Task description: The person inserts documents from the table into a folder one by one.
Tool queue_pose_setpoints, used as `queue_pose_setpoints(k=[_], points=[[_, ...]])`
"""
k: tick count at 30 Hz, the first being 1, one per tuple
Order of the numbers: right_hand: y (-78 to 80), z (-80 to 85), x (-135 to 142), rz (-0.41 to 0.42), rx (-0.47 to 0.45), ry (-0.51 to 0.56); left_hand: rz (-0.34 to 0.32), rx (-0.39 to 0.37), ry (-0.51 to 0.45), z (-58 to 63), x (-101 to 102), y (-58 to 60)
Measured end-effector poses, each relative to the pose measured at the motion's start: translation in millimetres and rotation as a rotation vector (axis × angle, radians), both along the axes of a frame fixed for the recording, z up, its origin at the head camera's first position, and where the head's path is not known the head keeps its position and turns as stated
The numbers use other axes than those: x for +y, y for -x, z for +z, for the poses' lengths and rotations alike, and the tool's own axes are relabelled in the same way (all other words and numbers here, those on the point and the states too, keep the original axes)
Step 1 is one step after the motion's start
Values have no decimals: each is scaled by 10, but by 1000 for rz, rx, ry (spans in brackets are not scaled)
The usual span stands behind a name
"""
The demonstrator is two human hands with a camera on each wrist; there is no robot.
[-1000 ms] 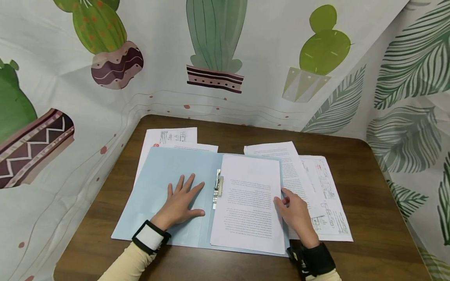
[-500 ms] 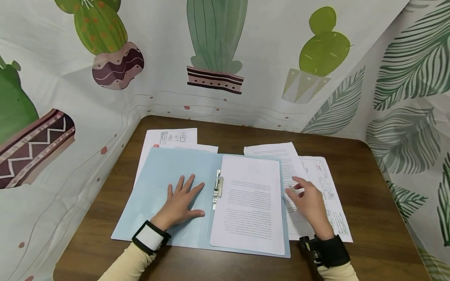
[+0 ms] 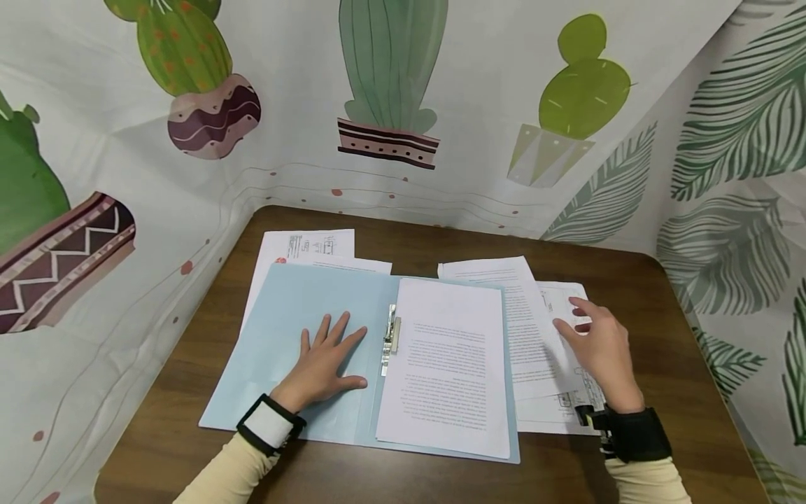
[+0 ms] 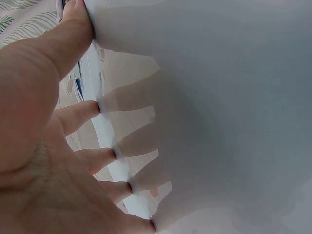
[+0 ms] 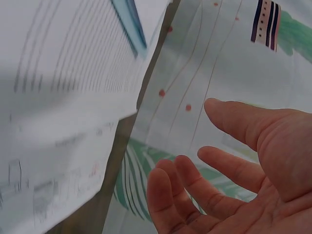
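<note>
Blue folder [image 3: 315, 294] lies open, long axis sideways.

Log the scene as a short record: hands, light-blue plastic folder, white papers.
Left hand: spread, resting on left cover of light-blue plastic folder
Right hand: above the white printed sheets at right, holding nothing
Folder: open on the brown wooden table
Silver metal clip: near the folder's fold
White printed page: lying on the folder's right half
White sheets at left: partly under the folder
</note>
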State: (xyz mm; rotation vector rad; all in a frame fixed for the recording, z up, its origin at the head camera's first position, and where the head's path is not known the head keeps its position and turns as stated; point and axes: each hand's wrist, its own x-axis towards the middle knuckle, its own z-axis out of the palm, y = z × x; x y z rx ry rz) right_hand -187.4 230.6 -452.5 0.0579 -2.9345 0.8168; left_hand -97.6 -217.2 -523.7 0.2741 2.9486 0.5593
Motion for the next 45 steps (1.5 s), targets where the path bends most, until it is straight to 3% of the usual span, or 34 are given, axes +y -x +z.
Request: queue_pose_setpoints(k=[17,33,45], points=[[81,47,346,-109,-38,-15,1,-2,1,-4,5,3],[147,23,596,-136,-73,-25,-4,-3,0,-28,-3,11],[138,14,724,-137,-52,-25,-1,0,3,-20,-3,13]])
